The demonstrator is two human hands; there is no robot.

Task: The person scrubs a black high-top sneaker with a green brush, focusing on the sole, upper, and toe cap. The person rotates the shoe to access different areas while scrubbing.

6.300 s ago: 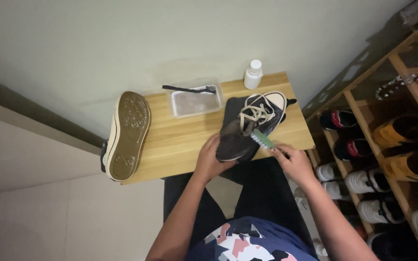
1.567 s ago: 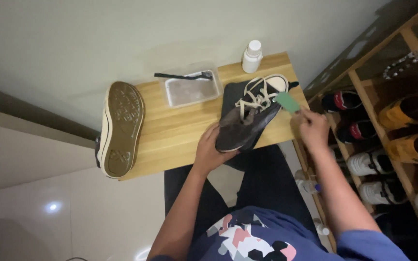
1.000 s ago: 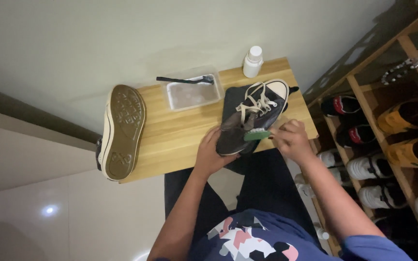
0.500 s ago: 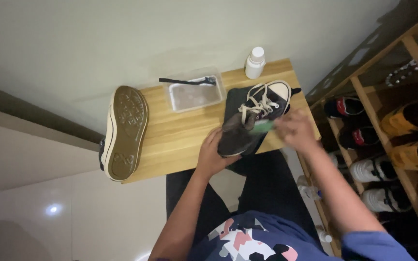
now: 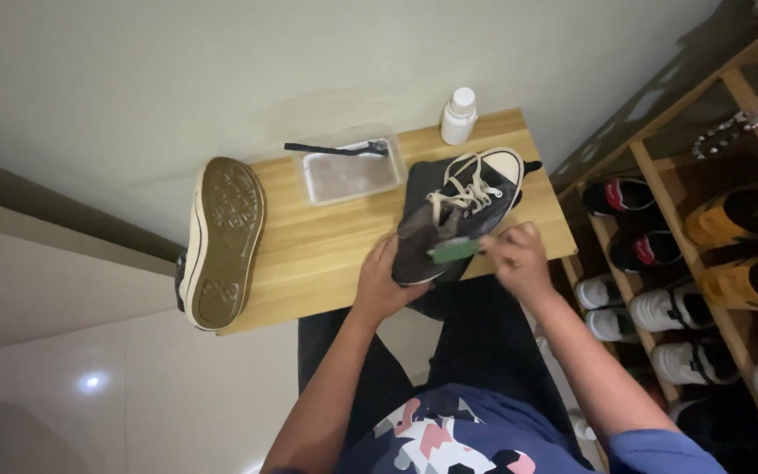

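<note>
The left hand [image 5: 385, 283] grips the black sneaker [image 5: 454, 215] by its heel end (laces up), while the right hand [image 5: 514, 257] pinches a green pad [image 5: 454, 250] against its side

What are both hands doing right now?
Left hand: closed, holding the shoe at its heel.
Right hand: closed on a green pad against the shoe.

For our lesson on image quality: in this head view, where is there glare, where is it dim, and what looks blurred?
Head view: a small glare spot on the glossy floor at lower left; the shoe rack at right sits in dim shadow; the right hand with its green brush is slightly motion-blurred against the dark shoe; the wooden table is evenly lit.
</note>
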